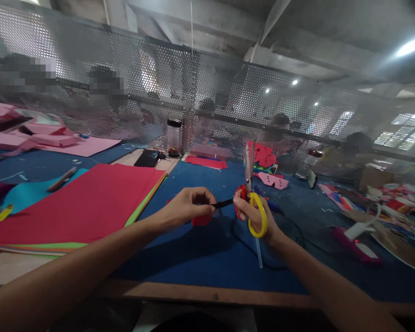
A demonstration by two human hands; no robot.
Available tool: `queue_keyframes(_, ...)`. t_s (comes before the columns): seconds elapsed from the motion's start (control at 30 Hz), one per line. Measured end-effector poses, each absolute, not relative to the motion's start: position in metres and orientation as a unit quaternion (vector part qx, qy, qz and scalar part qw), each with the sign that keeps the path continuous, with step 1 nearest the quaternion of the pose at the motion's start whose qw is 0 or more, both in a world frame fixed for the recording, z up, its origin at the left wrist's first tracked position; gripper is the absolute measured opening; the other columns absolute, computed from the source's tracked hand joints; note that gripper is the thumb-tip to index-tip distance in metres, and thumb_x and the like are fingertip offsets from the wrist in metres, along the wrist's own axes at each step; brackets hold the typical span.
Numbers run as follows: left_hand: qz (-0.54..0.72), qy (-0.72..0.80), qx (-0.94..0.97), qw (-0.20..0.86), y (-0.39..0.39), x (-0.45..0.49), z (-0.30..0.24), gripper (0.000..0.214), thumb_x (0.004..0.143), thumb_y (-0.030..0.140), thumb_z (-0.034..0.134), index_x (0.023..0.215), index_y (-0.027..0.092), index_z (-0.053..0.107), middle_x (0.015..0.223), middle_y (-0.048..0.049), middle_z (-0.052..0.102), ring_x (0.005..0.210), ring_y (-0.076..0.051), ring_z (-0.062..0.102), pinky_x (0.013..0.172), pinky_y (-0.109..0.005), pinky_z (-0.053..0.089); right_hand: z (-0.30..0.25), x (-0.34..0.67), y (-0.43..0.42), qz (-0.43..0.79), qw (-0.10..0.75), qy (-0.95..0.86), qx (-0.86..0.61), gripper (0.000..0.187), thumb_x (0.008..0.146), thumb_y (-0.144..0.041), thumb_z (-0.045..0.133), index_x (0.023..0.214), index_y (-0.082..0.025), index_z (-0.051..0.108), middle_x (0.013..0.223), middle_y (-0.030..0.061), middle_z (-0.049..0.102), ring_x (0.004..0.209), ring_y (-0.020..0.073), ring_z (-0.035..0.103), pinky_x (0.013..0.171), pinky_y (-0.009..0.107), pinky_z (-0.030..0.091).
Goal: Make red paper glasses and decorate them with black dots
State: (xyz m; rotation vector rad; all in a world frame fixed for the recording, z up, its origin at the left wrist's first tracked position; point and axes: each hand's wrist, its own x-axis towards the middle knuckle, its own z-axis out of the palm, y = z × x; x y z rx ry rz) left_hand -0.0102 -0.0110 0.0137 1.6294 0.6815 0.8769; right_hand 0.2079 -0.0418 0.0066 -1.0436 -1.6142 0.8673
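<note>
table (193,267): blue top, wooden near edge (180,290); mesh (224,87): grey, along far edge; ceiling (332,27): beamed; lamp (411,46): lit; window (403,133): past far edge, rightward

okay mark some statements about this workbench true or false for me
1. The right hand holds metal scissors with one red and one yellow handle loop. True.
2. The left hand pinches a narrow black strip. True.
3. The big paper stack on the left has green on top. False: red lies on top.
4. The clear jar with a black lid lies on its side. False: the jar stands upright.
5. A grey perforated panel rises beyond the blue tabletop. True.
</note>
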Motion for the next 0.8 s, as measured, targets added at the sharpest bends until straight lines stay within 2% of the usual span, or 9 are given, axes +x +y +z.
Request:
queue_keyframes(0.23, 0.319, 0.293, 0.722, 0.540, -0.0144, -0.0073, 0.0154, 0.010, 0.072, 0.024, 0.072, 0.075, 0.016, 0.066, 0.062, 0.0014, 0.060, 0.056, -0.011, 0.049, 0.055, -0.023, 0.034, 0.0064, 0.2106, -0.0426, 0.336, 0.471, -0.691, -0.433, 0.024, 0.091, -0.042, 0.056, 0.082, -0.021, 0.053, 0.058, -0.0063, 0.046, 0.050, 0.0099, 0.045, 0.054, 0.025, 0.036)
queue_keyframes(0.4, 0.313, 0.275, 0.727, 0.545, -0.0149, -0.0098, 0.0184, 0.015, 0.077, 0.031, 0.071, 0.075, 0.016, 0.071, 0.067, -0.0011, 0.063, 0.060, -0.012, 0.051, 0.057, -0.023, 0.035, 0.0082, 0.2111, -0.0441, 0.344, 0.462, -0.697, -0.427, 0.024, 0.091, -0.043, 0.056, 0.081, -0.021, 0.052, 0.056, -0.0065, 0.045, 0.051, 0.0102, 0.045, 0.055, 0.026, 0.036)
queue_keyframes(0.63, 0.263, 0.274, 0.716, 0.586, -0.0145, -0.0108, 0.0192, 0.011, 0.075, 0.026, 0.073, 0.072, 0.016, 0.071, 0.061, 0.0017, 0.059, 0.055, -0.010, 0.047, 0.054, -0.022, 0.032, 0.0127, 0.2077, -0.0474, 0.358, 0.453, -0.699, -0.423, 0.023, 0.090, -0.041, 0.058, 0.082, -0.021, 0.051, 0.055, -0.0072, 0.044, 0.050, 0.0100, 0.044, 0.053, 0.025, 0.036)
queue_keyframes(0.8, 0.359, 0.297, 0.662, 0.587, -0.0094, -0.0126, 0.0170, 0.016, 0.076, 0.029, 0.074, 0.076, 0.015, 0.067, 0.065, 0.0002, 0.063, 0.058, -0.011, 0.053, 0.058, -0.023, 0.038, 0.0093, 0.2075, -0.0456, 0.340, 0.450, -0.695, -0.446, 0.024, 0.091, -0.044, 0.054, 0.087, -0.021, 0.051, 0.062, -0.0059, 0.047, 0.051, 0.0098, 0.046, 0.052, 0.025, 0.037)
